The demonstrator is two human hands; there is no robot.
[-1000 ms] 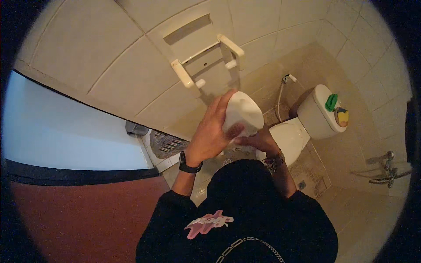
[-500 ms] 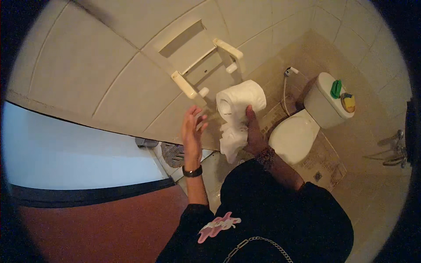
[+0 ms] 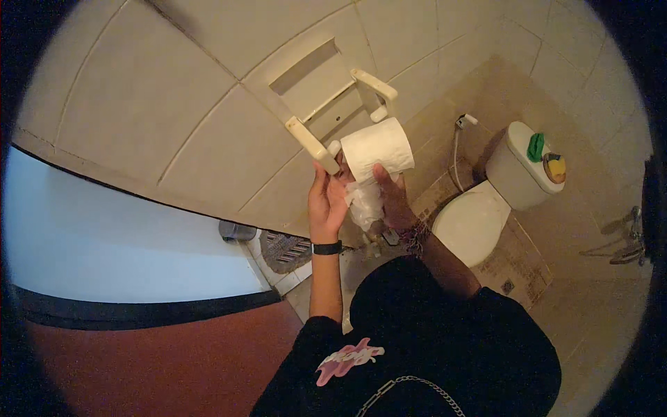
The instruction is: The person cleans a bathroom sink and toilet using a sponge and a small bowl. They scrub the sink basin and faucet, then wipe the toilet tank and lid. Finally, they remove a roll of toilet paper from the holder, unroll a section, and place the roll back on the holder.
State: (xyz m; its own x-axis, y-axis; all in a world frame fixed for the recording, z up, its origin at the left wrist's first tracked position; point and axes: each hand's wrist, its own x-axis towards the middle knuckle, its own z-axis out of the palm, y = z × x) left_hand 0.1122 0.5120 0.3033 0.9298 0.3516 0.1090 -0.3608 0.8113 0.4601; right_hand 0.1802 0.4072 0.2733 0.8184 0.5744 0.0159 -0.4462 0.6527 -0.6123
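A white toilet roll (image 3: 379,149) is in my right hand (image 3: 394,198), thumb against its near side and the other fingers mostly hidden. A crumpled loose end of paper (image 3: 366,205) hangs below the roll, between my hands. On the wall, right by the roll, is a cream toilet paper holder (image 3: 310,144) with two arms and a short peg on each. My left hand (image 3: 328,205) is at the lower end of the holder's left arm, thumb on one side and fingertips on the other, close to the roll's left end. The roll's left end overlaps the left peg.
At the right stands a white toilet (image 3: 472,222) with a green item (image 3: 535,147) and a yellow item (image 3: 556,167) on its tank. A hand sprayer (image 3: 467,121) hangs on the wall behind. A striped mat (image 3: 285,251) lies past the doorway, left of my left wrist.
My right hand has brought the roll closer to the holder and turned it, hiding its core. My left hand has moved up and right, from free air to the holder's left arm.
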